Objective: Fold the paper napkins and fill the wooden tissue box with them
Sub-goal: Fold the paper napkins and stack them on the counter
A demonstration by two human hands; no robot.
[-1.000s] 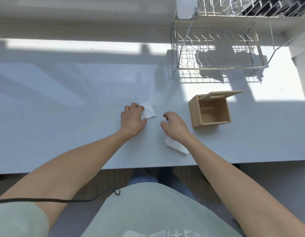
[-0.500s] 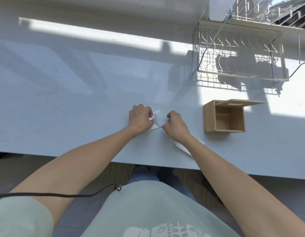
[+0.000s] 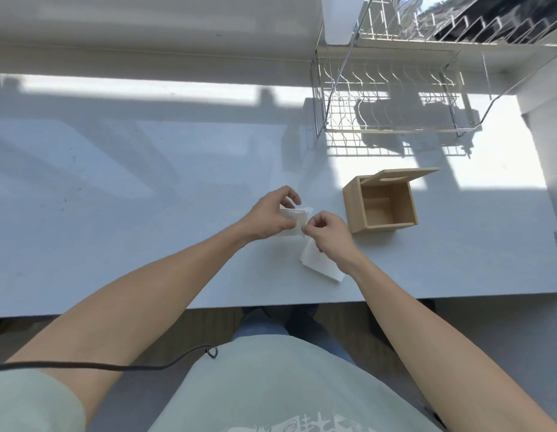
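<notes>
A small white folded napkin (image 3: pixel 297 217) is held just above the white table between both hands. My left hand (image 3: pixel 271 215) grips its left side with thumb and fingers. My right hand (image 3: pixel 328 233) pinches its right edge. A second white napkin (image 3: pixel 317 263) lies flat on the table under my right wrist. The wooden tissue box (image 3: pixel 381 204) stands to the right of my hands, its lid tipped up at the back and its inside bare.
A wire dish rack (image 3: pixel 392 104) stands at the back right, behind the box. The table's front edge (image 3: pixel 271 302) runs just below the loose napkin. A black cable (image 3: pixel 115 366) crosses my lap.
Both hands have closed on the napkin and raised it off the table; a second ago the left hand pressed it flat and the right hand was apart from it.
</notes>
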